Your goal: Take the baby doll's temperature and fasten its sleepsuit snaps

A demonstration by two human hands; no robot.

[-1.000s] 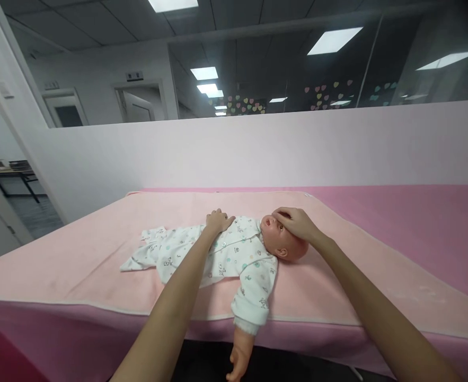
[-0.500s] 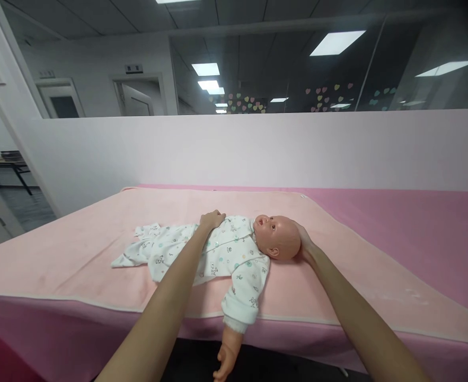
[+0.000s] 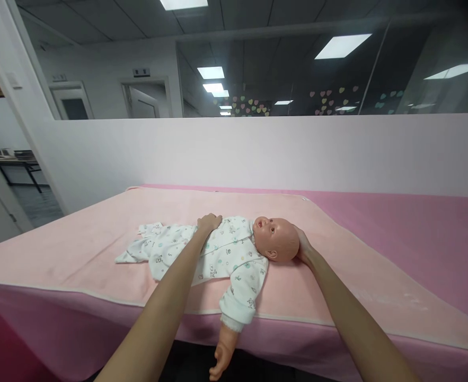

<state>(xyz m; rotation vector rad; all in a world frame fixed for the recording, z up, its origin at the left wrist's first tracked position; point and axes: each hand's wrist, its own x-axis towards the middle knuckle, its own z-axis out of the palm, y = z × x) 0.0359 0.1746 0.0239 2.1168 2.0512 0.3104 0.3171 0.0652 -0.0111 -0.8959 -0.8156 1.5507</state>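
Observation:
A baby doll (image 3: 234, 260) in a white patterned outfit lies on its back on a pink blanket (image 3: 98, 228), head to the right and legs to the left. My left hand (image 3: 210, 221) is closed over the far side of its torso, with the fingertips partly hidden. Against the back of the doll's head (image 3: 277, 240), my right hand (image 3: 303, 244) cups the crown, most of its fingers out of sight behind it. The doll's near arm (image 3: 224, 347) hangs past the front edge of the table.
Under the blanket, a darker pink cover (image 3: 408, 228) spreads to the right and drapes over the front edge. A low white wall (image 3: 257, 151) with glass above runs along the back. At far left, a desk (image 3: 19, 162) stands beyond an opening.
The camera view has shifted slightly, moving the room right and down in the picture. Both hands keep their hold on the doll, which barely moves.

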